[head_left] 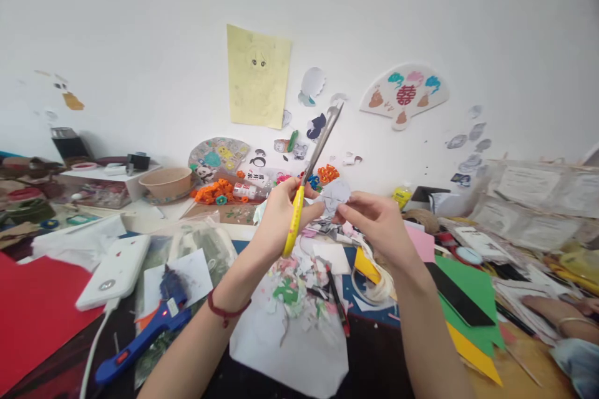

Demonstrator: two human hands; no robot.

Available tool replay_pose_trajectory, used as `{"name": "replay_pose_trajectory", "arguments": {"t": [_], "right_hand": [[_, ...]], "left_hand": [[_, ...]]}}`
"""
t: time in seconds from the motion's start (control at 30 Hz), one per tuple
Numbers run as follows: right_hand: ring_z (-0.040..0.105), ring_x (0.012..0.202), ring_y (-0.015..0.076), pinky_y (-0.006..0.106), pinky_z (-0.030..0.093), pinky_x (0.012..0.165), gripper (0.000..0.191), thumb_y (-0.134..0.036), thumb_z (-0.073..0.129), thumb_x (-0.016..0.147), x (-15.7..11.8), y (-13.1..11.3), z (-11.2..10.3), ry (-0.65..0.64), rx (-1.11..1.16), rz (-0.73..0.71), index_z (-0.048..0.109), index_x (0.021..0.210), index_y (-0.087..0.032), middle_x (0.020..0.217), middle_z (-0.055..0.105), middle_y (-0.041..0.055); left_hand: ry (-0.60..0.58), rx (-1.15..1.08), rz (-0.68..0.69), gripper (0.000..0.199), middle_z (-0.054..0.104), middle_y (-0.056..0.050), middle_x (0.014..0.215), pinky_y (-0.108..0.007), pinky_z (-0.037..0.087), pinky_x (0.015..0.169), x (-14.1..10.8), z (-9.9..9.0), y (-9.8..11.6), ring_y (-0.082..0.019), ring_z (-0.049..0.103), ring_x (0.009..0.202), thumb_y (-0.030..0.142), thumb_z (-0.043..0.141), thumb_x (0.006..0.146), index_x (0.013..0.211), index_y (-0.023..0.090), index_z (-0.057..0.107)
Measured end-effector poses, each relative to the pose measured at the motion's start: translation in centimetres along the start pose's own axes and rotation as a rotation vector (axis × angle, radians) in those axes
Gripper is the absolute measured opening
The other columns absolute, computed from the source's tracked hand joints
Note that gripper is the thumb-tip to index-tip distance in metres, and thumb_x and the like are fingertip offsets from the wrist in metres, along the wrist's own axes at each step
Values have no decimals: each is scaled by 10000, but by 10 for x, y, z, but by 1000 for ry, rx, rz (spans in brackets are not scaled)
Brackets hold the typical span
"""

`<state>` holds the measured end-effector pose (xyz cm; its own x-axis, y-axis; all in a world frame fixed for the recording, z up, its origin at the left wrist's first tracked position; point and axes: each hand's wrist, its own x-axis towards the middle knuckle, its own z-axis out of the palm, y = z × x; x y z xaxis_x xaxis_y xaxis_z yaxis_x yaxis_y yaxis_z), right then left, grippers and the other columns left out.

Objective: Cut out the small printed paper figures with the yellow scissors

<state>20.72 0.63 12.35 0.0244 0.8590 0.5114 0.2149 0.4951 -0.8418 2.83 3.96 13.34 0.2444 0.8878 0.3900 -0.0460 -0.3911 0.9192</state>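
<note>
My left hand (286, 211): half-curled, got yellow-handled metal scissors (297, 219)
My right hand (374, 215): fingertips pinching a white paper cutout (337, 194)
Below both — colourful paper scraps (292, 292)

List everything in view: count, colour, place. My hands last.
Scissors: one, yellow-handled, left hand
Paper piece: one, whitish, between hands
Drawing sheet: one, yellow, wall
Fan shapes: two, white and multicoloured, wall and before it
Cutouts: several, mixed colours, wall
Bowl: one, tan, back left
Ornaments: several, mostly orange, back centre
Glue gun: one, blue, front left
Power bank: one, white, left
Large sheet: one, red, far left
Scraps: many, mixed colours, centre
Green paper: at least one, right
Other clutter: uncountable, mixed colours, both sides
Left hand: one, bare, on scissors
Right hand: one, bare, fingers on paper piece
</note>
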Motion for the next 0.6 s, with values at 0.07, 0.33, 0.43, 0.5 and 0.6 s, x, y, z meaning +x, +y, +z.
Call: {"name": "replay_pose_trajectory", "arguments": {"t": [0.07, 0.33, 0.43, 0.5, 0.6], "right_hand": [[698, 664, 139, 247, 570, 660, 146, -323, 774, 816, -6, 4, -2, -22, 29, 22, 757, 833, -179, 734, 738, 19], [725, 688, 160, 288, 592, 692, 226, -332, 825, 770, -44, 39, -1, -110, 108, 168, 741, 922, -188, 830, 783, 47], [727, 690, 164, 282, 585, 678, 218, -333, 811, 784, -51, 50, 5, -127, 114, 197, 741, 914, -172, 786, 766, 42], [718, 669, 160, 273, 572, 651, 194, -328, 804, 787, -52, 56, 8, -132, 119, 205, 740, 870, -165, 735, 741, 26], [704, 636, 154, 263, 557, 614, 175, -301, 813, 770, -50, 65, 10, -135, 133, 218, 744, 843, -158, 699, 720, 13]], "left_hand": [[-24, 52, 5, 214, 477, 74, 664, -214, 308, 559, -6, -3, 0, -66, 406, 575, 214, 686, 681, 776, 185, 496], [-46, 180, -107, 224, 492, 69, 677, -220, 315, 565, -35, -11, -23, -76, 417, 592, 192, 701, 637, 751, 176, 509], [-75, 219, -126, 212, 461, 78, 648, -224, 303, 558, -40, -9, -34, -78, 407, 581, 195, 694, 642, 751, 177, 513], [-85, 249, -132, 205, 429, 87, 618, -225, 288, 548, -40, -7, -41, -77, 379, 562, 189, 691, 643, 748, 179, 516], [-83, 293, -137, 201, 424, 86, 605, -231, 292, 543, -37, -4, -54, -82, 374, 551, 201, 702, 650, 753, 181, 531]]}}
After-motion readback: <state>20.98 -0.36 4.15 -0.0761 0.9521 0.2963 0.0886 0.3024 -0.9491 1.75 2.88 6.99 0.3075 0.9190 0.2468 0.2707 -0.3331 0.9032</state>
